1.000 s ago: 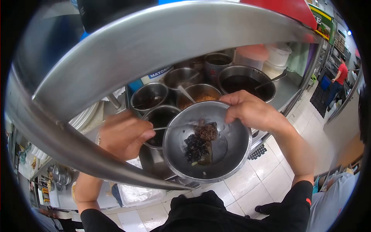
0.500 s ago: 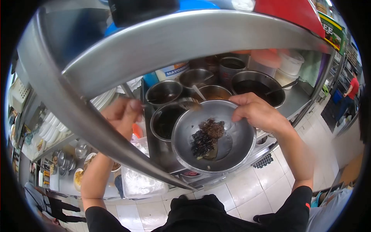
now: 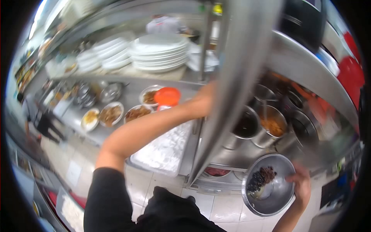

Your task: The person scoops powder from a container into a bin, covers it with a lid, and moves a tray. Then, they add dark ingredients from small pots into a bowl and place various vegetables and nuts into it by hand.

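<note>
My right hand (image 3: 302, 185) grips the rim of a metal bowl (image 3: 285, 193) at the lower right, the thumb inside its edge. Dark sauce and a brown, grainy mass (image 3: 261, 179) lie in the bowl. My left forearm reaches up to the steel post (image 3: 235, 77), and the left hand is mostly hidden behind it, near the shelf. Its fingers do not show. Above the bowl stand a pot of orange-brown food (image 3: 273, 125) and a pot of dark liquid (image 3: 246, 123).
Stacked white plates (image 3: 158, 52) are on the upper shelf. Bowls of food (image 3: 111, 113), an orange dish (image 3: 167, 96) and a white-filled tray (image 3: 162, 149) sit on the left counter. People stand at the far left (image 3: 44, 120) and behind the shelf (image 3: 164, 25).
The view has swung left. My left hand has gone behind the post, and the fork-like utensil near it no longer shows. The bowl, still in my right hand, appears farther right.
</note>
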Available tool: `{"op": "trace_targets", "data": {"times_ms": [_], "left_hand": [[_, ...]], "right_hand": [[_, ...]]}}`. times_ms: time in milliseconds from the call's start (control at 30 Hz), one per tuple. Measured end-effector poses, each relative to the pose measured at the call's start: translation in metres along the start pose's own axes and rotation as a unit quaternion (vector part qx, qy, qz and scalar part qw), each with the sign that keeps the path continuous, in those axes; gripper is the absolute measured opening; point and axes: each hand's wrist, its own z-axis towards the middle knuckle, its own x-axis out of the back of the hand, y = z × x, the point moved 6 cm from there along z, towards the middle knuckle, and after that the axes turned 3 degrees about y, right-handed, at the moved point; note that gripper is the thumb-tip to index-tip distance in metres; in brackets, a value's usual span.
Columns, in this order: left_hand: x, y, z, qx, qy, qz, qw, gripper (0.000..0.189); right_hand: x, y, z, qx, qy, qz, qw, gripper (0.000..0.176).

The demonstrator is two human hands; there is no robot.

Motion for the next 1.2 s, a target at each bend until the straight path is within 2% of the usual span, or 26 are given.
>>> {"op": "trace_targets", "data": {"times_ms": [33,67,100,200,267,300,367,433,500,533,600,633,733,767,833,867,900,967,1000,1033,1100,1133,1167,1200], "left_hand": [[-0.006,-0.005,0.004,0.001,-0.006,-0.011,1.000,0.024],[-0.010,-0.012,0.004,0.006,0.003,-0.014,1.000,0.025],[-0.013,-0.021,0.004,0.010,0.010,-0.017,1.000,0.027],[0.026,-0.003,-0.018,0.086,0.026,0.028,0.996,0.035],[0.064,-0.017,-0.048,0.121,0.124,-0.037,0.984,0.036],[0.082,-0.028,-0.073,0.134,0.129,-0.033,0.982,0.036],[0.128,-0.047,-0.145,0.151,0.150,-0.073,0.974,0.041],[0.139,-0.072,-0.235,0.253,0.094,-0.248,0.930,0.047],[0.135,-0.087,-0.332,0.351,0.048,-0.376,0.856,0.043],[0.129,-0.089,-0.375,0.370,0.034,-0.441,0.817,0.039],[0.129,-0.084,-0.443,0.413,0.063,-0.521,0.744,0.034],[0.132,-0.084,-0.467,0.421,0.067,-0.522,0.739,0.034],[0.147,-0.101,-0.530,0.492,0.177,-0.524,0.672,0.019],[0.154,-0.107,-0.543,0.497,0.177,-0.524,0.669,0.019],[0.172,-0.123,-0.569,0.503,0.271,-0.506,0.646,0.021],[0.177,-0.131,-0.583,0.525,0.319,-0.504,0.608,0.018],[0.180,-0.137,-0.593,0.527,0.319,-0.502,0.607,0.018],[0.195,-0.155,-0.621,0.507,0.421,-0.495,0.566,0.011],[0.200,-0.165,-0.638,0.516,0.439,-0.482,0.556,0.012],[0.204,-0.175,-0.652,0.520,0.438,-0.479,0.556,0.012],[0.221,-0.197,-0.685,0.518,0.505,-0.463,0.511,0.013],[0.235,-0.203,-0.696,0.518,0.523,-0.454,0.501,0.021],[0.248,-0.211,-0.705,0.519,0.523,-0.450,0.504,0.021],[0.266,-0.219,-0.718,0.498,0.565,-0.430,0.499,0.025]], "right_hand": [[-0.006,0.004,-0.011,0.031,0.054,-0.024,0.998,0.045],[-0.006,0.022,-0.017,0.070,0.081,0.031,0.994,0.042],[-0.018,0.023,-0.022,0.077,0.064,0.024,0.995,0.042],[-0.061,0.011,-0.054,0.036,0.019,0.059,0.997,0.051],[-0.091,0.013,-0.073,-0.035,0.000,0.159,0.987,0.029],[-0.112,0.010,-0.078,-0.037,-0.014,0.154,0.987,0.029],[-0.149,0.008,-0.087,-0.047,0.001,0.102,0.994,0.043],[-0.201,0.003,-0.084,-0.039,-0.030,0.101,0.994,0.045],[-0.281,-0.024,-0.076,0.034,-0.066,0.138,0.988,0.045],[-0.318,-0.035,-0.074,0.045,-0.084,0.153,0.984,0.042],[-0.389,-0.051,-0.068,0.052,-0.138,0.165,0.975,0.037],[-0.424,-0.057,-0.065,0.050,-0.171,0.162,0.971,0.035],[-0.524,-0.072,-0.064,0.080,-0.218,0.164,0.959,0.034],[-0.553,-0.075,-0.066,0.089,-0.244,0.159,0.953,0.033],[-0.600,-0.079,-0.073,0.091,-0.277,0.138,0.946,0.033],[-0.623,-0.082,-0.077,0.100,-0.309,0.117,0.938,0.033],[-0.641,-0.083,-0.078,0.098,-0.311,0.119,0.938,0.033],[-0.678,-0.087,-0.083,0.131,-0.339,0.075,0.929,0.032],[-0.698,-0.085,-0.086,0.152,-0.356,0.073,0.919,0.030],[-0.708,-0.093,-0.087,0.148,-0.357,0.076,0.919,0.030],[-0.738,-0.105,-0.095,0.068,-0.459,0.028,0.885,0.032],[-0.752,-0.102,-0.093,0.067,-0.478,0.042,0.875,0.036],[-0.764,-0.105,-0.088,0.068,-0.479,0.047,0.874,0.036],[-0.776,-0.109,-0.081,0.078,-0.464,0.051,0.881,0.036]]}}
